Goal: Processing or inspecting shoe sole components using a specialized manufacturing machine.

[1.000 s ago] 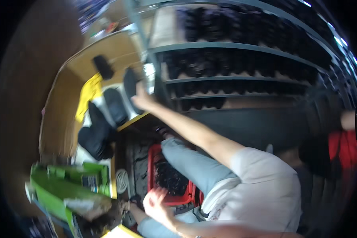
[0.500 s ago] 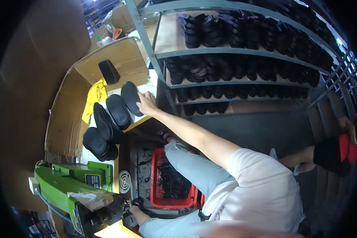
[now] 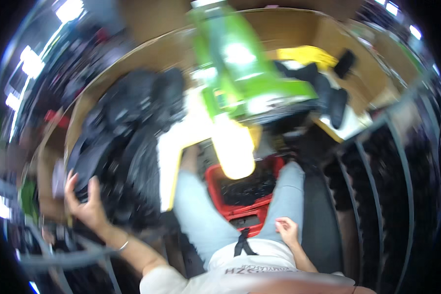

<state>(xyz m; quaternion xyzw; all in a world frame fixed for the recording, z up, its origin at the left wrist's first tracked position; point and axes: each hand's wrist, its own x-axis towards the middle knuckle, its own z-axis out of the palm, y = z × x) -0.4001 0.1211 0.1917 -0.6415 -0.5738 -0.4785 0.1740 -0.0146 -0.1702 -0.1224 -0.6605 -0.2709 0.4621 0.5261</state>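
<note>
Head view, blurred by motion; landmark: red crate [image 3: 240, 196], set low between the person's knees, holding dark pieces too smeared to tell apart. Left hand [image 3: 85, 206]: well to the left of the crate, fingers spread wide, fingertips at the lower edge of a heap of black parts [image 3: 127, 142]; nothing is gripped as far as the blur allows. A thin bracelet sits on that wrist. Heap of black parts: up and left of the crate, piled on the white, yellow-edged bench [image 3: 169, 157], whose near edge runs just beside the crate's left side. Right hand [image 3: 286, 231]: just below and right of the crate, resting on the right thigh, fingers loosely curled, narrow, holding nothing visible. Green machine [image 3: 240, 63]: above the crate, with a bright yellow part [image 3: 232, 149] hanging directly over the crate's rear rim. Dark flat soles [image 3: 330, 98]: up and right of the crate, lying on a white sheet inside a brown cardboard enclosure. Shelving rack [image 3: 392, 171]: right of the crate, stocked with rows of dark items.
</note>
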